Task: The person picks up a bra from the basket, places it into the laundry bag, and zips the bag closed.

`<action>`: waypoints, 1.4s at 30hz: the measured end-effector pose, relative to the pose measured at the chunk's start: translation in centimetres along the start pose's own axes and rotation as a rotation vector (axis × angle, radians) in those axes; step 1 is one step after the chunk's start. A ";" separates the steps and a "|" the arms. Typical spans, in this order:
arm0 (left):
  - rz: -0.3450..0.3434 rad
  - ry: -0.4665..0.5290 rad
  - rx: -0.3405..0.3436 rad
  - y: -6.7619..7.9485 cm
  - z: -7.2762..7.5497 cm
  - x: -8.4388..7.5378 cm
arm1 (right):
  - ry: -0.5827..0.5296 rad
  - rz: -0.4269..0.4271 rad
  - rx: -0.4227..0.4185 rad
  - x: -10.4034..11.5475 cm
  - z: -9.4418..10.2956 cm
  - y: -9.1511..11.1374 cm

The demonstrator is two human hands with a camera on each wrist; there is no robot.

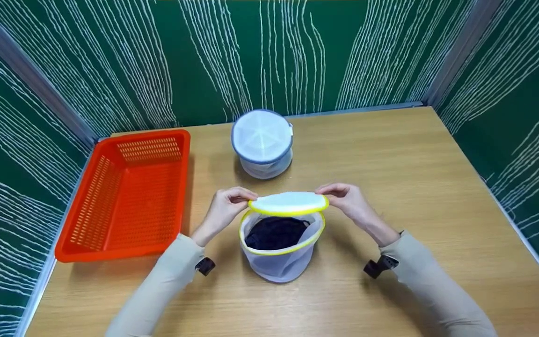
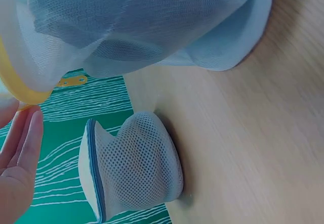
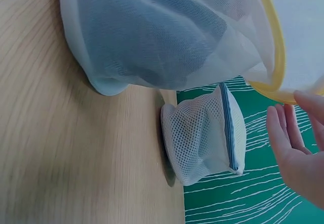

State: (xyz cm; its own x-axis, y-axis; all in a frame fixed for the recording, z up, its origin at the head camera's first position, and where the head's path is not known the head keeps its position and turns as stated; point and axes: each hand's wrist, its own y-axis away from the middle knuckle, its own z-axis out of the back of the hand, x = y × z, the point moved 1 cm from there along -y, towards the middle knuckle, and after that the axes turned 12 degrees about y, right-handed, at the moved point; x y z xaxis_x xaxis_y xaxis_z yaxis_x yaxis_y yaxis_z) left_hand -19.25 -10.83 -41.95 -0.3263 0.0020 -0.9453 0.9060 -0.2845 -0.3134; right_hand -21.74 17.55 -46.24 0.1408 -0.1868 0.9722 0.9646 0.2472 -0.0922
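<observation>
A white mesh laundry bag with yellow trim [image 1: 279, 269] stands upright on the table, its top open. Dark cloth [image 1: 276, 232] lies inside and shows through the mesh in both wrist views. Its round lid [image 1: 289, 202] is raised at the far side of the opening. My left hand [image 1: 225, 208] pinches the lid's left edge between thumb and fingers. At the opposite edge, my right hand [image 1: 348, 201] pinches the yellow rim the same way. A yellow zipper pull [image 2: 73, 81] hangs near the trim in the left wrist view.
Behind the bag stands a second mesh laundry bag [image 1: 262, 138] with blue-grey trim and its lid on. An orange plastic basket [image 1: 145, 206] sits at the left of the wooden table [image 1: 382, 154]. Green walls [image 1: 213, 61] with white streaks enclose the back and sides.
</observation>
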 end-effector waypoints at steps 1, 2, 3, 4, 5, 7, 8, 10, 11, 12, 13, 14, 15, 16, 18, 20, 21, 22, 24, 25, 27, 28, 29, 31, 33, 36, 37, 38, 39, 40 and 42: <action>0.000 -0.009 0.001 0.1 0.0 0.0 | 0.003 0.009 0.008 0.0 0.0 0.0; 0.002 -0.019 0.003 0.2 0.0 -0.1 | 0.003 0.018 0.016 0.0 -0.1 0.1; 0.004 -0.029 0.004 0.3 0.0 -0.2 | 0.005 0.028 0.024 -0.1 -0.1 0.1; 0.005 -0.037 0.003 0.4 0.0 -0.2 | 0.009 0.036 0.030 -0.1 -0.1 0.1; 0.013 -0.044 0.001 0.5 0.0 -0.3 | 0.010 0.047 0.038 -0.1 -0.1 0.1; 0.023 -0.051 0.000 0.7 0.0 -0.3 | 0.015 0.062 0.053 -0.2 -0.2 0.2; 0.032 -0.056 -0.002 0.8 0.0 -0.2 | 0.019 0.064 0.062 -0.2 -0.2 0.2; 0.041 -0.056 -0.006 0.9 0.0 0.0 | 0.035 0.059 0.079 -0.3 -0.3 0.3; 0.044 -0.055 -0.007 1.0 -0.1 0.1 | 0.044 0.056 0.088 -0.3 -0.3 0.3; 0.048 -0.056 -0.009 1.1 -0.1 0.2 | 0.055 0.049 0.097 -0.3 -0.3 0.4; 0.053 -0.056 -0.011 1.2 -0.1 0.3 | 0.067 0.040 0.106 -0.3 -0.3 0.5; 0.053 -0.059 -0.013 1.3 -0.1 0.4 | 0.085 0.031 0.114 -0.3 -0.3 0.6; 0.054 -0.061 -0.016 1.4 -0.2 0.4 | 0.099 0.027 0.122 -0.3 -0.3 0.7; 0.054 -0.064 -0.020 1.5 -0.3 0.4 | 0.114 0.022 0.128 -0.3 -0.3 0.8; 0.051 -0.069 -0.028 1.7 -0.4 0.4 | 0.130 0.017 0.139 -0.4 -0.3 1.0; 0.046 -0.080 -0.035 1.9 -0.5 0.2 | 0.125 0.023 0.151 -0.4 -0.3 1.2; 0.043 -0.088 -0.039 2.0 -0.6 0.1 | 0.114 0.027 0.157 -0.4 -0.3 1.3; 0.039 -0.097 -0.043 2.1 -0.7 0.0 | 0.098 0.024 0.162 -0.4 -0.3 1.3; 0.032 -0.125 -0.052 2.2 -0.9 -0.2 | 0.060 0.011 0.174 -0.3 -0.3 1.4; 0.032 -0.142 -0.061 2.3 -1.0 -0.4 | 0.043 0.000 0.177 -0.2 -0.3 1.5; 0.037 -0.162 -0.085 2.3 -1.0 0.0 | 0.024 -0.030 0.174 0.0 -0.3 1.4; 0.043 -0.167 -0.099 2.2 -1.0 0.5 | 0.019 -0.042 0.173 0.1 -0.4 1.4; 0.050 -0.170 -0.112 2.2 -0.9 0.9 | 0.026 -0.051 0.173 0.3 -0.4 1.3; 0.083 -0.163 -0.143 2.0 -0.8 1.8 | 0.051 -0.058 0.175 0.6 -0.4 1.1; 0.128 -0.152 -0.166 1.8 -0.6 2.8 | 0.079 -0.047 0.188 0.8 -0.5 0.8; 0.214 -0.128 -0.180 1.6 -0.7 2.7 | 0.119 -0.029 0.212 1.1 -0.7 0.3; 0.249 -0.118 -0.181 1.5 -0.8 2.7 | 0.130 -0.023 0.220 1.2 -0.7 0.2; 0.281 -0.113 -0.176 1.4 -0.8 2.7 | 0.147 -0.016 0.228 1.4 -0.7 0.0; 0.318 -0.106 -0.172 1.3 -0.8 2.7 | 0.165 -0.012 0.236 1.5 -0.8 -0.2; 0.349 -0.100 -0.165 1.3 -0.9 2.7 | 0.183 -0.009 0.243 1.6 -0.8 -0.4; 0.409 -0.089 -0.161 1.2 -0.9 2.7 | 0.226 0.006 0.261 1.9 -0.9 -0.8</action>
State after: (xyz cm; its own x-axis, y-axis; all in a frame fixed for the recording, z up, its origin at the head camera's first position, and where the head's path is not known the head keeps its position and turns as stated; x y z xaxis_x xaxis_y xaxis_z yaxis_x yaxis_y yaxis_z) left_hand -18.80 -10.27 -45.01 0.0524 -0.1643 -0.9850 0.9934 -0.0922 0.0682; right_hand -22.01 16.19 -44.56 0.2204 -0.3836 0.8968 0.8781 0.4783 -0.0112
